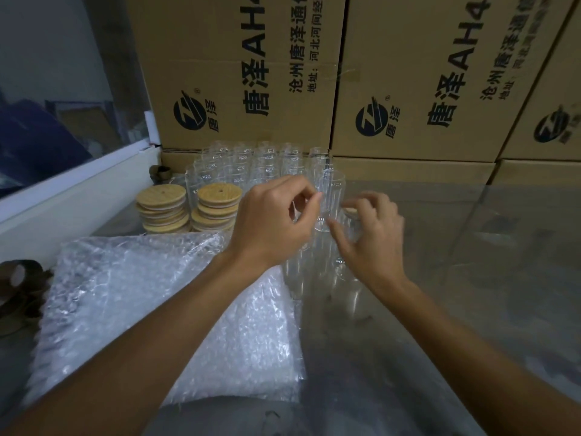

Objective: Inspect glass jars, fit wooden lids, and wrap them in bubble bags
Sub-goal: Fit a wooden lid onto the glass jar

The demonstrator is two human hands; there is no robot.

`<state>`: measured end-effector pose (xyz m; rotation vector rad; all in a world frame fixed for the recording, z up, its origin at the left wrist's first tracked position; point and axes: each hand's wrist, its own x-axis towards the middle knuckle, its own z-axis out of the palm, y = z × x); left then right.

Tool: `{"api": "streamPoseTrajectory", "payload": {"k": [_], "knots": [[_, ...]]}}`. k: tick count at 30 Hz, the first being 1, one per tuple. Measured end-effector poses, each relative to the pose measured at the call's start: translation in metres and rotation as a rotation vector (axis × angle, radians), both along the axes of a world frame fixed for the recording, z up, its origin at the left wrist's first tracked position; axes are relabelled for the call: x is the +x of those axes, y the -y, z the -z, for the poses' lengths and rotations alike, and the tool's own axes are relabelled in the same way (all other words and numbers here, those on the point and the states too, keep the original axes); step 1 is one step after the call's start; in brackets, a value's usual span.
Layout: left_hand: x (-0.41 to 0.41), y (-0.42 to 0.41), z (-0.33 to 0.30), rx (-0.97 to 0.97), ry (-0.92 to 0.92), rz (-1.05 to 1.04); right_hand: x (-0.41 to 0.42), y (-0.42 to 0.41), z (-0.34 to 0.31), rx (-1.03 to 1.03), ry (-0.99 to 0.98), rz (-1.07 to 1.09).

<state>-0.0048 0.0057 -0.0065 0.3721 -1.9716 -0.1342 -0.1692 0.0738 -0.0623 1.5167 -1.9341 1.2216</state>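
A clear glass jar (331, 196) stands upright between my two hands, in front of several rows of similar jars (251, 165). My left hand (273, 218) has curled fingers, and its thumb and forefinger pinch the jar's left side. My right hand (372, 237) is curled just right of the jar, with a sliver of a wooden lid (350, 211) showing under its fingertips. Two stacks of round wooden lids (188, 206) sit to the left. A pile of bubble bags (141, 303) lies under my left forearm. More jars (314, 269) stand below my hands.
Printed cardboard boxes (251, 73) form a wall behind the jars. A white ledge (78, 190) and a glass pane run along the left. Brown tape rolls (19, 278) lie at the left edge. The glossy tabletop (471, 262) stretches to the right.
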Motion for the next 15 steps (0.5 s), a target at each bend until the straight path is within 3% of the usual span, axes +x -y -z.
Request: {"api": "streamPoseTrajectory", "payload": {"k": [1, 3, 6, 10, 15], "knots": [[-0.001, 0.001, 0.001, 0.013, -0.022, 0.001, 0.013, -0.003, -0.002, -0.02, 0.079, -0.152], [-0.004, 0.003, 0.005, 0.018, -0.061, -0.013, 0.041, -0.005, -0.011, 0.152, 0.328, -0.44], [-0.007, 0.006, 0.012, 0.07, -0.126, -0.022, 0.066, -0.006, -0.019, 0.405, 0.581, -0.681], [-0.007, 0.013, 0.016, 0.181, -0.193, 0.001, 0.076, -0.004, -0.015, 0.505, 0.733, -0.726], [-0.004, 0.014, 0.015, 0.156, -0.183, -0.007, 0.074, -0.001, -0.015, 0.311, 0.838, -0.675]]}}
